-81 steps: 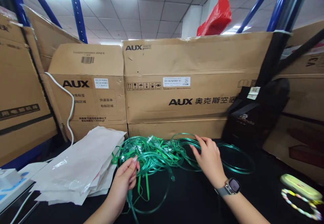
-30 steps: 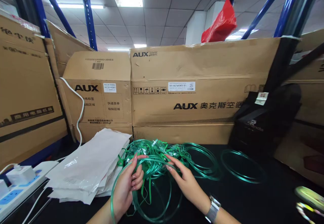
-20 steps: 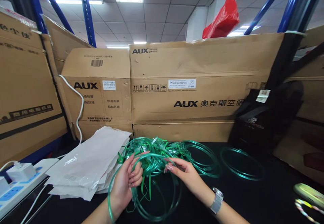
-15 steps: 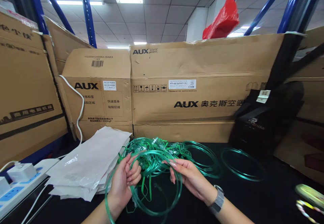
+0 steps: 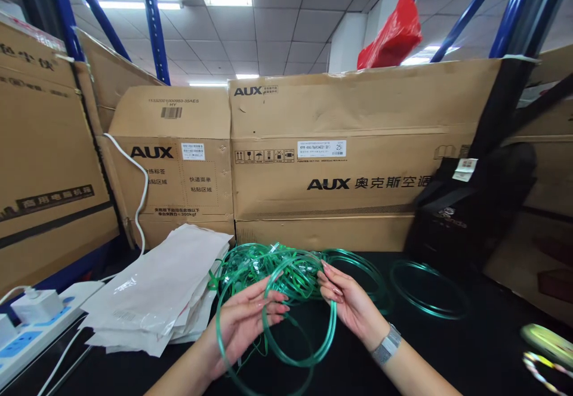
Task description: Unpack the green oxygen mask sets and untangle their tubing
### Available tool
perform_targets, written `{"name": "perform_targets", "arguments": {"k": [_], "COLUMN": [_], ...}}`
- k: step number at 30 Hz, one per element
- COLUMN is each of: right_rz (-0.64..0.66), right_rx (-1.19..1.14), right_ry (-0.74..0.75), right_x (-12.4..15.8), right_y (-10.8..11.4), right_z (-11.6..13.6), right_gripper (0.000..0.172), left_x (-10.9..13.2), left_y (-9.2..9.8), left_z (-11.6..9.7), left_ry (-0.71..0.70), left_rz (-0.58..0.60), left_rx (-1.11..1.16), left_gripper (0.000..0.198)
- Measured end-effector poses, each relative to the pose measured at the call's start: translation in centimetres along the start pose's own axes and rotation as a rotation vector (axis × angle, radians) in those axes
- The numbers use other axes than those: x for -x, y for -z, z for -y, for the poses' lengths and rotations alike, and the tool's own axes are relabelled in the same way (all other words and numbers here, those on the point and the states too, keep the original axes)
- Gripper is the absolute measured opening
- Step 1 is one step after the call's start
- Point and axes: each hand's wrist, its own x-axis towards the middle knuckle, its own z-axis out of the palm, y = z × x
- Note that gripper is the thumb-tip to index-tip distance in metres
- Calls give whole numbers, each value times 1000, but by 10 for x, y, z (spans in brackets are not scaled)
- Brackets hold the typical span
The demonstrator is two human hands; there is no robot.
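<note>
Green translucent plastic tubing (image 5: 326,348), smooth and glossy, hangs in round loops between both hands at bottom centre of the frame. Right hand (image 5: 347,300): fingers closed, thumb and fingertips pinching the coil's right side; silver mesh watch band (image 5: 387,346) on that wrist. Left hand (image 5: 250,318): half open, fingers loosely curled, tube running across them; can't tell if it's gripping.

Just behind: tangled heap of green tubes, flat green straps and clear plastic pieces (image 5: 250,259) on the matte black tabletop (image 5: 347,381). Loose ring of green tube (image 5: 441,315) lies flat, right of centre. Left of the heap, stack of glossy white plastic sleeves (image 5: 156,282), edges uneven. Creased brown corrugated-cardboard AUX box (image 5: 353,110) spans the back.
</note>
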Motion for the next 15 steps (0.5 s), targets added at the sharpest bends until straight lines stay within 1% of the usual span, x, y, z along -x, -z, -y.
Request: {"name": "perform_targets", "arguments": {"k": [3, 5, 7, 9, 12, 14, 15], "right_rz": [10, 47, 98, 152, 232, 282, 298], "right_rx": [-3, 31, 89, 166, 295, 372, 400], "right_ry": [-31, -65, -95, -136, -223, -277, -292], "right_x": [-1, 0, 3, 6, 11, 13, 14], "right_y": [2, 0, -2, -5, -8, -9, -9], "right_z": [5, 6, 7, 9, 10, 9, 8], "right_gripper": [18, 15, 14, 16, 22, 22, 23], "left_x": [-1, -3, -5, -6, -5, -3, -2], "left_y": [6, 13, 19, 23, 20, 15, 12], "left_z": [-1, 0, 1, 3, 3, 3, 4], "left_ry": [150, 193, 207, 201, 214, 279, 314], "left_rz": [107, 136, 133, 114, 79, 64, 55], "left_rx": [196, 269, 292, 301, 269, 168, 90], "left_gripper": [45, 47, 50, 58, 70, 74, 73]}}
